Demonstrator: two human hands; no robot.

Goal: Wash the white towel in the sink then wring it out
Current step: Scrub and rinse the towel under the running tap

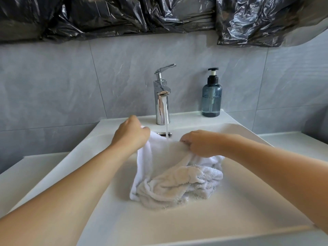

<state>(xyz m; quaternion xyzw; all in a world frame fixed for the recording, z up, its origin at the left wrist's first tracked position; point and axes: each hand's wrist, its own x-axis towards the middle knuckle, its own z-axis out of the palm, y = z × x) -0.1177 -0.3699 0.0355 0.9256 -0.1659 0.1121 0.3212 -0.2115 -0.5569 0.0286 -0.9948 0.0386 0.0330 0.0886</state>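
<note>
The white towel (175,183) lies bunched and wet in the white sink (239,201), its upper edge lifted and stretched between my hands. My left hand (131,134) grips the towel's left corner near the back of the basin. My right hand (200,143) grips the upper edge to the right of the water stream. Water runs from the chrome faucet (161,96) and falls onto the stretched edge between both hands. The lower folds rest on the basin floor.
A blue soap pump bottle (211,98) stands on the sink's back ledge right of the faucet. Grey tiles form the wall behind. Black plastic sheeting (159,16) hangs across the top. White counter (292,141) extends on both sides.
</note>
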